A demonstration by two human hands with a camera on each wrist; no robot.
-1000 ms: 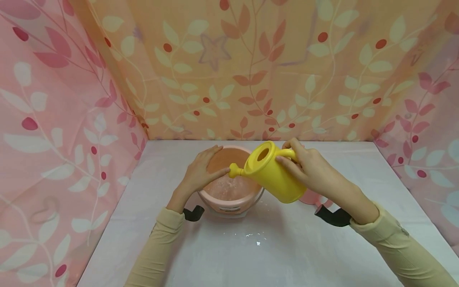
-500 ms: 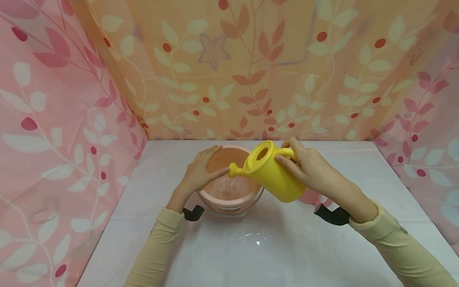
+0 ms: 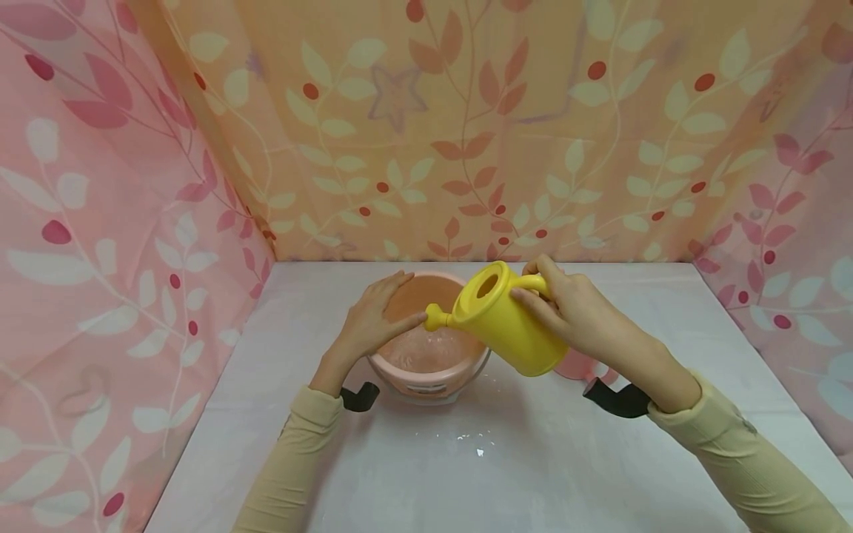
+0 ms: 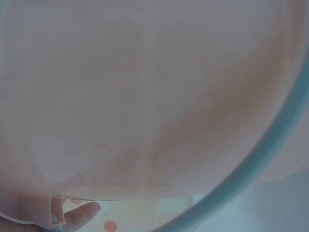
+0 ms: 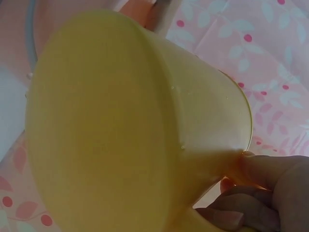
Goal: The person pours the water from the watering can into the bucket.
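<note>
A pink bucket (image 3: 426, 385) with water inside stands on the table, its grey-blue carrying handle (image 4: 270, 140) hanging in front of its side. My left hand (image 3: 365, 322) holds the bucket's left rim, thumb stretched over the inside toward the spout. One fingertip (image 4: 82, 216) shows beyond the rim lug in the left wrist view. The fingers of my right hand (image 3: 566, 303) are wrapped round the handle of a yellow watering can (image 3: 509, 326). It is tilted left, spout head over the bucket, beside my left thumb. Its base (image 5: 101, 130) fills much of the right wrist view.
Behind the watering can and my right wrist, a pink vessel with a small handle (image 3: 576, 365) is partly hidden. Water drops (image 3: 480, 451) lie on the white table (image 3: 426, 488) before the bucket. Patterned cloth (image 3: 466, 133) closes off the back and both sides.
The splashing on the water in the bucket has dwindled to small ripples. Both hands and the tilted watering can have stayed almost where they were.
</note>
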